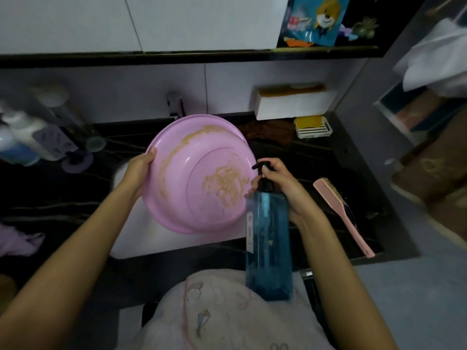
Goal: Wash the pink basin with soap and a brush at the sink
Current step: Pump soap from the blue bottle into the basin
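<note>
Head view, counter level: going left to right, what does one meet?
White plastic bottles → left hand on the rim → round pink plastic basin → tall blue translucent pump bottle, gripped by the right hand → pink long-handled brush lying on the dark counter.

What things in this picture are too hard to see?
Head view:
- Sink: mostly hidden behind the pink basin.
- Tap: base hidden by the basin's rim, blurred.
- Bottles at left: blurred, labels unreadable.
- Soap bottle label: too small to read.
- Pump top: partly covered by the right hand.
</note>
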Demonstrator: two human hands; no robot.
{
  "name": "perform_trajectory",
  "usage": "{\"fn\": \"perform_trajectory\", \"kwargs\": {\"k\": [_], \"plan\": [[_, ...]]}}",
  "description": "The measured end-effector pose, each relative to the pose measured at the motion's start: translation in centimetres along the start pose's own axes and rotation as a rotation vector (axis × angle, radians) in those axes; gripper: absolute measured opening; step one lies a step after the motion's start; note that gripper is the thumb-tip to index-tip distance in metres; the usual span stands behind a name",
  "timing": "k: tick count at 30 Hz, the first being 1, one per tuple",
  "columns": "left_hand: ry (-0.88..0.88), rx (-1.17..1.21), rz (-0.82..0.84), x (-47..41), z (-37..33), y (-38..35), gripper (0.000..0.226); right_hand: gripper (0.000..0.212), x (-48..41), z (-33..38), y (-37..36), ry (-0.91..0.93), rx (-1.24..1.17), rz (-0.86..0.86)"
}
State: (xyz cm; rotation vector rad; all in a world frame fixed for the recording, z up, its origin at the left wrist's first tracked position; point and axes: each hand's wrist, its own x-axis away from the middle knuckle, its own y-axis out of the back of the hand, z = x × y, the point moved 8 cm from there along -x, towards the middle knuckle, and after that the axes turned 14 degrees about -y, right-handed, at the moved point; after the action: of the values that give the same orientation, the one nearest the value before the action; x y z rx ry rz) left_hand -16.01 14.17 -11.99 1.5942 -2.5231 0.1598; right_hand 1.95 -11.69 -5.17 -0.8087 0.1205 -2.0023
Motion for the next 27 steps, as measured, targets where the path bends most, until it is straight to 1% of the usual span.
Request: {"fn": "perform_trajectory", "kwargs": {"k": [1, 3, 5, 6, 9, 12, 14, 18, 20, 22, 24, 25, 27], "plan": [[0.018, -0.008, -0.002, -0.1, 0.2, 0.1, 0.021, 0.009, -0.2, -0.2, -0.2, -0.005, -0.016, 0.035], [0.049, -0.023, -0.005, -0.6, 0.4, 0.3, 0.022, 0.023, -1.5, -0.1, -1.0, 0.014, -0.005, 0.068], [0.080, -0.032, 0.004, -1.0, 0.7, 0.3, 0.023, 0.040, -2.7, 0.2, -2.1, 0.044, 0.034, 0.060], [0.091, -0.041, 0.014, -1.3, 0.7, 0.3, 0.023, 0.044, -3.5, 0.2, -2.4, 0.049, 0.047, 0.049], [0.106, -0.076, 0.036, -2.2, 0.8, 0.4, 0.025, 0.029, -4.8, 0.1, -2.6, 0.053, 0.068, 0.029], [0.112, -0.098, 0.029, -2.8, 0.8, 0.5, 0.031, 0.024, -5.0, 0.7, -2.1, 0.069, 0.060, 0.007], [0.119, -0.107, 0.029, -3.0, 1.0, 0.6, 0.030, 0.021, -5.4, 0.6, -1.8, 0.056, 0.074, -0.024], [0.128, -0.092, 0.054, -3.1, 1.2, 0.6, 0.027, 0.024, -6.7, -0.2, -2.1, 0.027, 0.109, -0.063], [0.116, -0.089, 0.062, -3.0, 1.0, 0.3, 0.027, 0.028, -7.6, -0.8, -2.0, 0.005, 0.149, -0.110], [0.100, -0.068, 0.056, -2.9, 0.9, 0.2, 0.025, 0.041, -8.3, -1.3, -2.3, -0.020, 0.217, -0.139], [0.085, -0.045, 0.043, -2.7, 1.0, 0.1, 0.022, 0.056, -8.8, -2.0, -2.4, -0.048, 0.257, -0.111], [0.079, -0.039, 0.039, -2.6, 0.9, 0.1, 0.021, 0.055, -8.8, -2.1, -2.6, -0.055, 0.257, -0.096], [0.071, -0.027, 0.029, -2.5, 0.8, -0.1, 0.022, 0.042, -8.9, -2.1, -3.1, -0.057, 0.200, -0.066]]}}
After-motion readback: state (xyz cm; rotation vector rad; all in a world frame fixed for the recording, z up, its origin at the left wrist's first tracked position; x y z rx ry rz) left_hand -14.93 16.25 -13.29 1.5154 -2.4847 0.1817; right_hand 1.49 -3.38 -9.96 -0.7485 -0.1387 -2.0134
